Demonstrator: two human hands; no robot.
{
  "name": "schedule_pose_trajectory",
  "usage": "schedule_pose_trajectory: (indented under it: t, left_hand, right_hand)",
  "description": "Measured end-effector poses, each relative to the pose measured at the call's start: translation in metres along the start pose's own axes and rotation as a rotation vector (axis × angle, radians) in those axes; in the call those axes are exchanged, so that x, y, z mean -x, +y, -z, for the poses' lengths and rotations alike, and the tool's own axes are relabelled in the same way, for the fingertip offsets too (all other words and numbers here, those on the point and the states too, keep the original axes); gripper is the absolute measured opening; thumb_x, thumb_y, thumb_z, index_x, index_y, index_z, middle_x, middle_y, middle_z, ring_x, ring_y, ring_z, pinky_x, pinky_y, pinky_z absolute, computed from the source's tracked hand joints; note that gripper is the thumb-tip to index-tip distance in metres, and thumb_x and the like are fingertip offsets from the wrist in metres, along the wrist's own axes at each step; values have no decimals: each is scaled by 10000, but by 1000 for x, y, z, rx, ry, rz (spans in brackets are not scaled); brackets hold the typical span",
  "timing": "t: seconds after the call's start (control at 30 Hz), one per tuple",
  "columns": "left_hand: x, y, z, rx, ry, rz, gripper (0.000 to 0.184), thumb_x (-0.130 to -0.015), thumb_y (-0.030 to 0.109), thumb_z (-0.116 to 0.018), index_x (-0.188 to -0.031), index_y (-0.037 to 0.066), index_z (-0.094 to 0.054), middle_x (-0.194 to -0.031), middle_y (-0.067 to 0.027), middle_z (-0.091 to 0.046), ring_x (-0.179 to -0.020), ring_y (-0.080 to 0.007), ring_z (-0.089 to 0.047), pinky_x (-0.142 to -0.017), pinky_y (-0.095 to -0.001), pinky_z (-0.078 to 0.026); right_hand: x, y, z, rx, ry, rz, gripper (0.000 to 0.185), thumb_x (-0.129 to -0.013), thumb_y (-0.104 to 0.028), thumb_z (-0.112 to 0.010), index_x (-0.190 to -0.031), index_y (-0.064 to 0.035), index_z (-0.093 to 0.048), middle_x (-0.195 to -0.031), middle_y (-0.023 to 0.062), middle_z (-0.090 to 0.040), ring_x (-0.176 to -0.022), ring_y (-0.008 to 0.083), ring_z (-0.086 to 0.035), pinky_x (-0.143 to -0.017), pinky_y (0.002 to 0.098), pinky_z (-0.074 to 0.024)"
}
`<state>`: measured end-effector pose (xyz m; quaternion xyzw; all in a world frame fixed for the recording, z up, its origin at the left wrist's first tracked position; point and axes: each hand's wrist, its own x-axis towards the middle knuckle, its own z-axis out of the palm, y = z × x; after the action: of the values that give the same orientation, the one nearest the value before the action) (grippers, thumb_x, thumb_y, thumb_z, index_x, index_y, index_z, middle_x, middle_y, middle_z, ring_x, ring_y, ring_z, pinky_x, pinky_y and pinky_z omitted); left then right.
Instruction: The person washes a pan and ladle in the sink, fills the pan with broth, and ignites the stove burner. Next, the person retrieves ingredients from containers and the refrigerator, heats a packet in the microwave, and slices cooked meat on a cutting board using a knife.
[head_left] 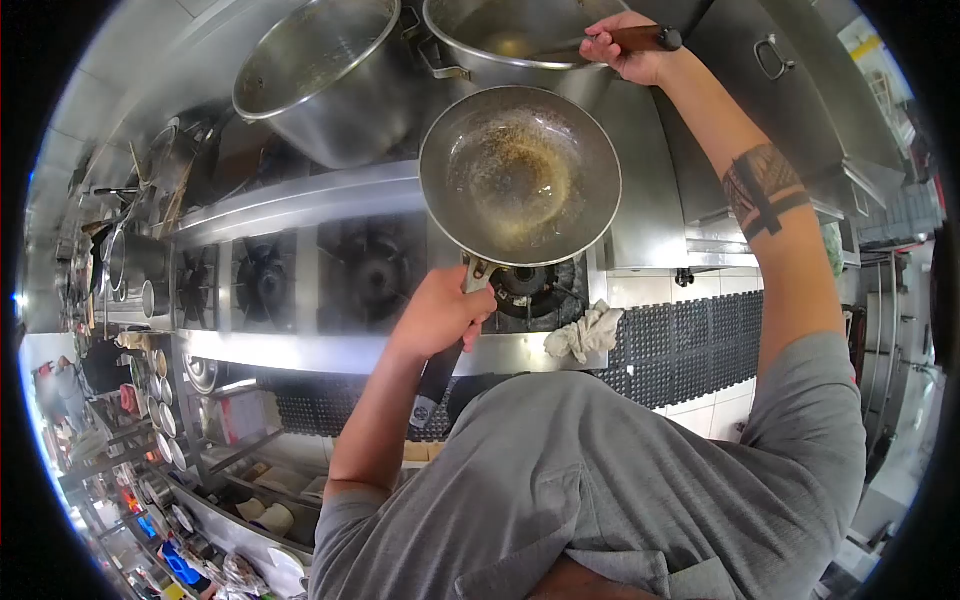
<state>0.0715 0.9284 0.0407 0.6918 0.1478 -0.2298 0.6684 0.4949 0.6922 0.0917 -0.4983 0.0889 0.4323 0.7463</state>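
My left hand [447, 313] is wrapped round the handle of a frying pan [520, 175], which is held above the stove's front burner. Its inside looks wet, with brownish residue in the middle. At the upper right, my right hand [622, 50] grips a utensil with a dark wooden handle [645, 39]. The utensil's metal part reaches into a large steel pot [480, 60] behind the pan; its tip is hard to make out. Liquid shows inside that pot.
A second large pot [345, 110] stands to the left. Burners [372, 268] line the stove [300, 350], and a crumpled cloth [586, 333] lies on its front edge. Black mats [690, 335] cover the floor. Shelves with dishes [165, 415] are at the left.
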Motion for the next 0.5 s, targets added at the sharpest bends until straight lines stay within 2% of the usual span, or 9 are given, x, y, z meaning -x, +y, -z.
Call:
schedule_pose_trajectory:
  t: [0.03, 0.17, 0.23, 0.27, 0.37, 0.4, 0.47, 0.5]
  left_hand:
    - [-1, 1, 0, 9, -1, -6, 184, -859, 89, -657, -757, -25, -552, -600, -56, -581, -455, -142, -567, -442, -333, -485]
    - [-2, -2, -2, 54, -31, -14, 178, -853, 84, -658, -764, -22, -546, -619, -52, -573, -463, -134, -560, -433, -335, -485]
    - [-3, -2, -4, 42, -19, -14, 177, -847, 81, -661, -763, -20, -542, -622, -52, -574, -465, -135, -560, -432, -337, -485]
    - [-4, -2, -5, 32, -5, -3, 176, -841, 78, -664, -763, -18, -538, -624, -53, -574, -467, -135, -560, -430, -338, -484]
    - [-4, -1, -8, 68, -4, 0, 174, -838, 76, -665, -763, -9, -532, -625, -52, -573, -463, -138, -557, -430, -341, -486]
    - [-5, -1, -9, 65, -1, -8, 174, -838, 76, -665, -763, -9, -532, -625, -52, -573, -463, -138, -557, -430, -341, -486]
    - [-5, 0, -11, 45, -37, -2, 115, -852, 59, -641, -882, -33, -578, -645, -13, -548, -449, -104, -520, -413, -304, -466]
    - [-6, 0, -11, 43, -36, -8, 115, -852, 59, -641, -882, -33, -578, -645, -13, -548, -449, -104, -520, -413, -304, -466]
  right_hand:
    - [-15, -1, 23, -123, -104, -46, 275, -1007, -118, -534, -1038, 138, -438, -887, 241, -586, -626, 214, -652, -452, 235, -549]
    - [37, -6, 10, -57, -184, 1, 246, -991, -100, -527, -987, 130, -439, -856, 206, -562, -642, 148, -641, -447, 188, -504]
    - [64, -20, 12, -153, -253, -159, 336, -995, -159, -575, -1077, 155, -487, -961, 283, -620, -751, 287, -696, -592, 334, -594]
    - [119, 0, -56, 93, 14, 163, 273, -1013, -84, -563, -1099, 152, -455, -945, 123, -566, -561, 33, -541, -384, 151, -447]
    - [166, -4, -69, 94, -55, 154, 320, -1017, -93, -561, -1162, 169, -448, -947, 108, -561, -569, 27, -514, -364, 156, -414]
    - [179, -6, -70, 131, -88, 186, 358, -1035, -108, -526, -1221, 186, -438, -939, 98, -558, -569, 26, -507, -365, 161, -405]
    - [212, -4, -77, 128, -98, 181, 365, -1043, -114, -509, -1236, 187, -433, -932, 97, -553, -561, 30, -509, -365, 159, -403]
    - [229, -2, -80, 122, -104, 168, 373, -1051, -120, -492, -1250, 188, -428, -925, 95, -549, -554, 35, -512, -366, 156, -400]
